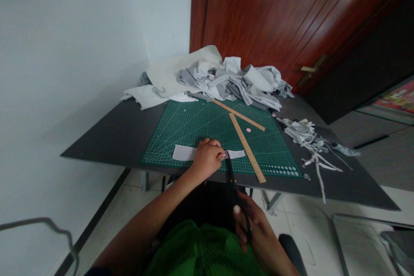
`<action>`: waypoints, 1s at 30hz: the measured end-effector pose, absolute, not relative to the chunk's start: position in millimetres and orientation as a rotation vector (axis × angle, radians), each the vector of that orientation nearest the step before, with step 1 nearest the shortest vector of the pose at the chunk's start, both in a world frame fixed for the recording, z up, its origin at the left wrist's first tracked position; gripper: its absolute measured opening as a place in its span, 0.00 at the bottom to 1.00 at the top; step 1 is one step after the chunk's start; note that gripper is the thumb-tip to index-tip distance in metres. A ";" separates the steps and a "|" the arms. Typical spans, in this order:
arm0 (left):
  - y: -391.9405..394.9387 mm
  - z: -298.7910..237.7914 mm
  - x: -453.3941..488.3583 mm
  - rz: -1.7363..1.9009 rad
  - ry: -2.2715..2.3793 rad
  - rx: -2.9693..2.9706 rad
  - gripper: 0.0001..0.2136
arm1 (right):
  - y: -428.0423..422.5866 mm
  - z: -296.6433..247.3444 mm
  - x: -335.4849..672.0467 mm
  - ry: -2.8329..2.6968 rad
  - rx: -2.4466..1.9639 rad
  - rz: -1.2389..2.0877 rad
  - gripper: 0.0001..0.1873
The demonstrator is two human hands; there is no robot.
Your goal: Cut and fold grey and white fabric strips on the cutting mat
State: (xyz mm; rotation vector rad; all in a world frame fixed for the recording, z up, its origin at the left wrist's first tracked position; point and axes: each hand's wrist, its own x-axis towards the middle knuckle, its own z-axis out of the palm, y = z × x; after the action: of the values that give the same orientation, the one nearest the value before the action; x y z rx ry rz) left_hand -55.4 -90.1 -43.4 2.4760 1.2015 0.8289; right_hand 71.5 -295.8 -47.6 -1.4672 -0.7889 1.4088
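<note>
A pale grey fabric strip lies along the front of the green cutting mat. My left hand is over the middle of the strip, its fingers bent and gripping the cloth. In my right hand is a pair of black scissors, with fingers through the handles below the table's front edge. The blades reach up to the strip just right of my left fingertips. How far apart the blades are, I cannot tell. Right of the strip, a wooden ruler slants across the mat.
A second wooden ruler lies farther back. Crumpled grey and white cloth is heaped at the rear of the dark table. Thin fabric scraps are piled on the right. A small pink piece rests on the mat. Behind stands a wooden door.
</note>
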 end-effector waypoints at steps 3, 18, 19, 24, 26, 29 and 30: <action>-90.2 -43.4 -55.4 0.821 1.207 2.474 0.07 | -295.7 -46.3 70.6 -0.744 -1.453 1.413 0.40; -91.5 -41.5 -55.8 0.807 1.215 2.462 0.05 | -276.4 -44.8 78.2 -0.676 -1.343 1.478 0.35; -91.3 -41.7 -55.8 0.809 1.215 2.462 0.05 | -275.2 -44.4 78.0 -0.677 -1.339 1.478 0.35; -90.6 -43.1 -55.6 0.798 1.219 2.469 0.05 | -272.9 -45.1 77.9 -0.688 -1.347 1.478 0.36; -90.6 -43.3 -55.5 0.803 1.219 2.467 0.05 | -273.2 -45.0 78.5 -0.705 -1.364 1.476 0.36; -90.6 -43.2 -55.4 0.804 1.219 2.461 0.05 | -273.2 -43.2 78.7 -0.739 -1.382 1.480 0.37; -90.7 -43.0 -55.4 0.800 1.217 2.461 0.05 | -273.0 -42.4 78.5 -0.744 -1.386 1.478 0.38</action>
State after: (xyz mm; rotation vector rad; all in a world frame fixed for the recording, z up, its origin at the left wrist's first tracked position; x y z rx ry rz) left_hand -55.4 -90.7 -43.0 2.4611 1.2173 0.7999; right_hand 78.5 -273.0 -42.4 -1.3864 -0.7442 1.4776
